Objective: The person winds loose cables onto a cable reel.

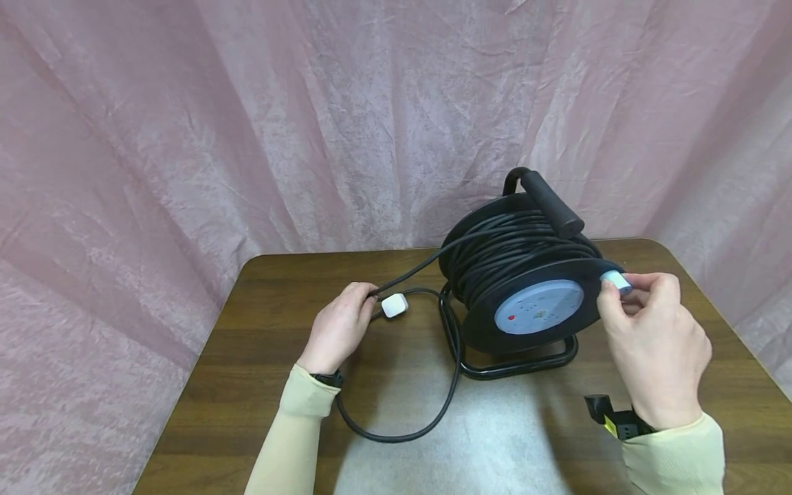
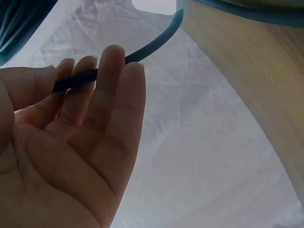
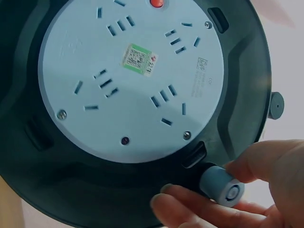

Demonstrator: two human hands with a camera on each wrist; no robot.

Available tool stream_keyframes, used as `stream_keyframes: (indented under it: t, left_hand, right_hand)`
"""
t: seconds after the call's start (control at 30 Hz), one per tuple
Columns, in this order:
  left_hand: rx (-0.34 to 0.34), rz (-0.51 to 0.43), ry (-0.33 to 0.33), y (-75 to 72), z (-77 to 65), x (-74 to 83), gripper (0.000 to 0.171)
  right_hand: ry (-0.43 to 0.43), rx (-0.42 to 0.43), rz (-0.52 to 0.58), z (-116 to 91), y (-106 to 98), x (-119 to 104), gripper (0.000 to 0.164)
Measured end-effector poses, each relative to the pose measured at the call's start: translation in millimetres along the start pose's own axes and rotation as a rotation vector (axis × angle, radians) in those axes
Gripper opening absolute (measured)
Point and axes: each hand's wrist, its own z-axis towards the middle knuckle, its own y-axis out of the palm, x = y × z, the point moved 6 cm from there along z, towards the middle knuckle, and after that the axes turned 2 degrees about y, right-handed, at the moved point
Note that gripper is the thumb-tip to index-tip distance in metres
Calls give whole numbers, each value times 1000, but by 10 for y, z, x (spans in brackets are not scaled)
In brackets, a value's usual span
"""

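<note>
A black cable reel (image 1: 495, 268) stands on the table, its drum wound with black cable and its pale blue socket panel (image 1: 540, 307) facing forward. To its left, my left hand (image 1: 339, 326) holds the cable (image 2: 78, 80) between thumb and fingers. One stretch of it runs up from this hand to the drum. A white plug (image 1: 394, 305) shows right by the fingertips. On the right, my right hand (image 1: 658, 340) pinches the light blue crank knob (image 3: 218, 185) at the flange's edge, thumb on one side and fingers on the other.
The black tube stand (image 1: 520, 372) props the reel, and a carrying handle (image 1: 551, 204) rises over it. A loose cable loop (image 1: 399, 438) lies on the wooden table (image 1: 260, 357) in front. Pink curtains (image 1: 396, 124) hang behind.
</note>
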Motion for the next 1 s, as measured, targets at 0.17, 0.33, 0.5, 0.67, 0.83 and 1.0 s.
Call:
stream_keyframes:
  t: [0.17,0.33,0.5,0.67,0.83,1.0]
  left_hand:
    - [-23,-4,-8,19,-14,-2,17]
    - [-34,-8,-10,40,-21,-8,15]
    - [-19,-15,14,38,-19,6,13]
    - [-24,-5,15,32,-22,4,14]
    - [-46,-32,-3,39,-19,-2,13]
    - [-51,-58,3,35,-9,13,11]
  right_hand:
    - [29,-62,-44,15,-9,36,43]
    - [47,-112,-68,18,-5,80,45]
    - [48,-143,-83,29,2,111,46]
    - [44,-164,-101,44,5,127,45]
    - [42,-202,-119,57,15,158,45]
    - [37,-240,-135,75,25,188,46]
